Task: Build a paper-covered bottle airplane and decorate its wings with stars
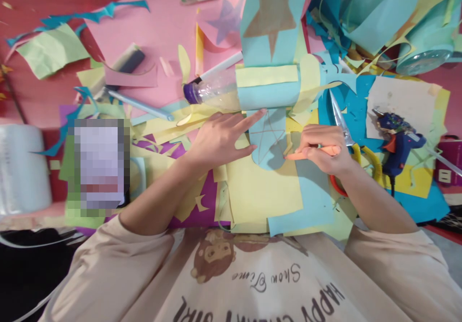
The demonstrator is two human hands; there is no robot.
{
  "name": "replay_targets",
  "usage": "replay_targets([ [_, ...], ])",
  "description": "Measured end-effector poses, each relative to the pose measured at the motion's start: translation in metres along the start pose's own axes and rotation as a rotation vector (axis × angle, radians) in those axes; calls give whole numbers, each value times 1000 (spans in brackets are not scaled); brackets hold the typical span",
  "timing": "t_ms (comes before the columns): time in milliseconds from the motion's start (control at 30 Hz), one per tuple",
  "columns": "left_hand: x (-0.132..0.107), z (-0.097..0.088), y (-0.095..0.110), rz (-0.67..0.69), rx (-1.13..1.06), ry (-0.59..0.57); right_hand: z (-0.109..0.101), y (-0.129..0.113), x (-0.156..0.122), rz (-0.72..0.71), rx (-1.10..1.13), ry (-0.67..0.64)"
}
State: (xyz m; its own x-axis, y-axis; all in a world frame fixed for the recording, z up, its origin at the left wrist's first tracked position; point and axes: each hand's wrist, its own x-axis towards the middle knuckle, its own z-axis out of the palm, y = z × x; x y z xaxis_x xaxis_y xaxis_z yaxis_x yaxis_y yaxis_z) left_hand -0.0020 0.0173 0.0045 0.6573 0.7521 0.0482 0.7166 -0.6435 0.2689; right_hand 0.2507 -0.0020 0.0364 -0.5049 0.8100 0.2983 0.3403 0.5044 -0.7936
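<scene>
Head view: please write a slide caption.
Left hand on blue paper with a drawn star, right hand holding an orange pen at its edge.

An orange marker (330, 150) points at a star-outlined, round-ended blue flap (267, 141) below a sideways blue-wrapped bottle (265, 95).

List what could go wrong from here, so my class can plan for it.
1. The pen in the right hand is at the edge of the lower flap, so a slip could mark the yellow paper below.
2. The scissors lie close by that hand, so an outward swing might knock them.
3. The glue gun rests on loose paper; if hot, which I cannot tell, it might burn someone.
</scene>
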Motion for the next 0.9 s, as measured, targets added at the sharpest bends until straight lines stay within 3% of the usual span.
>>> replay_targets([
  [467,0,-2,2,-26,13,-27,-1,2,-2,35,47,-49],
  [667,0,-1,2,-17,11,-9,3,8,-10,88,267,160],
  [767,0,0,1,-8,8,9,8,6,-10,87,205,168],
  [900,-1,1,1,-6,-9,25,15,3,-5,-33,14,63],
])
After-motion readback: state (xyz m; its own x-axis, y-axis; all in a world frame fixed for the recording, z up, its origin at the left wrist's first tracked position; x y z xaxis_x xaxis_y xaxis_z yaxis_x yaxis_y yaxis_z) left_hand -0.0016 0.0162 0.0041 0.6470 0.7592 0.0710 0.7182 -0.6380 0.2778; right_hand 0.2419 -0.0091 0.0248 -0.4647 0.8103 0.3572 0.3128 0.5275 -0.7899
